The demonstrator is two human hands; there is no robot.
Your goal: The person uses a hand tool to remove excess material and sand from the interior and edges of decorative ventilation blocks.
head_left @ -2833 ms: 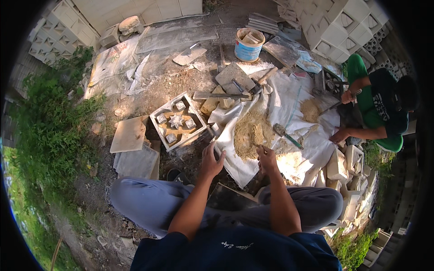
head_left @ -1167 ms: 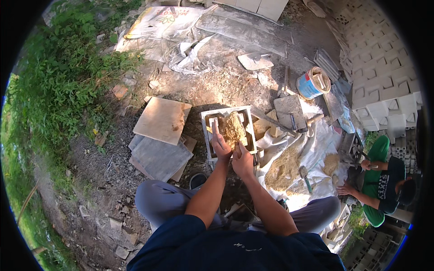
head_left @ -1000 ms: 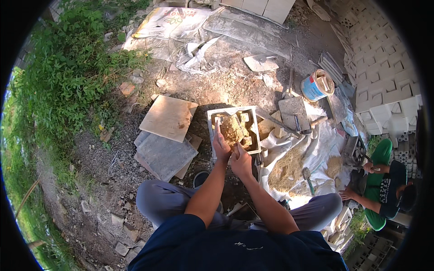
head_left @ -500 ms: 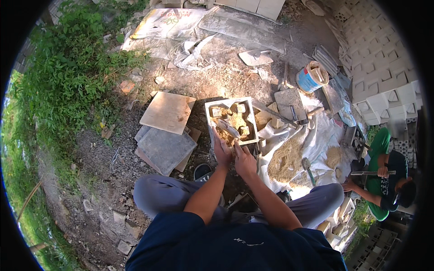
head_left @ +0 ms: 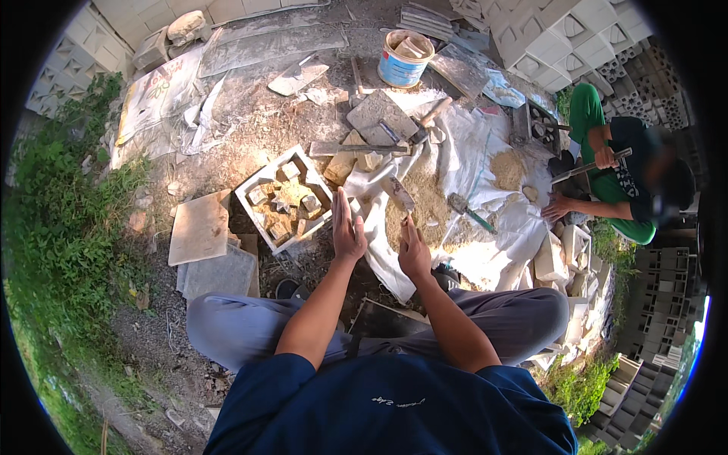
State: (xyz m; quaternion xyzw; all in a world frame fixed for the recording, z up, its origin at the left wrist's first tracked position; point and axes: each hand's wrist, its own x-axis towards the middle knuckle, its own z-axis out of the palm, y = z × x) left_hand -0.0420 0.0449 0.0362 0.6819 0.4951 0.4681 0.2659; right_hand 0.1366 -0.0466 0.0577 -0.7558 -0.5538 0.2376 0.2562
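Clock directions run from the hands. At ten o'clock on the ground sits a whitish square box frame (head_left: 255, 221), a pale star-shaped block (head_left: 287, 199) at its centre, smaller blocks around that, yellowish sand between. Light pressure there would probably keep the blocks from shifting. The left hand (head_left: 349, 231) is flat, fingers straight and together, holding nothing; it could serve well as a wall beside a loaded blade. The right hand (head_left: 414, 250) is closed round the handle of a narrow greyish-brown trowel (head_left: 398, 195), slanting toward eleven; I cannot tell whether it carries sand. A level blade, kept low over the tan sand heap (head_left: 432, 201) at half past one, should spill least.

Around, at nine to ten, a beige square board (head_left: 199, 227) overlaps grey flat slabs (head_left: 220, 274), clear of the stretch between frame and heap. A blue-and-white round bucket (head_left: 402, 70) stands at twelve. Near half past two, a green-handled tool (head_left: 478, 218) lies beside the heap and could catch a wide scoop. Beyond it rests a co-worker's hand (head_left: 560, 207).
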